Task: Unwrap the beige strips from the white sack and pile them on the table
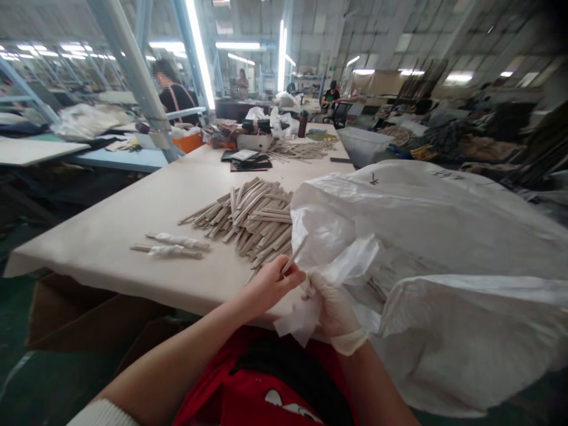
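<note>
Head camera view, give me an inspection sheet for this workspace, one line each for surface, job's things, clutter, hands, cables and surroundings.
Surface: long pale table, cloth-like cover.
Job's things: stick pinched by left hand; white wrapping strip in gloved right hand; pile of sticks; two wrapped sticks lying apart from the pile.
Clutter: big white plastic sack draped over the table's right; black items and more sticks farther along.
Hands: left bare, right gloved, both closed on their items.
Cables: nothing seen.
Surroundings: workshop hall, strip lights, other people at distant tables.
</note>
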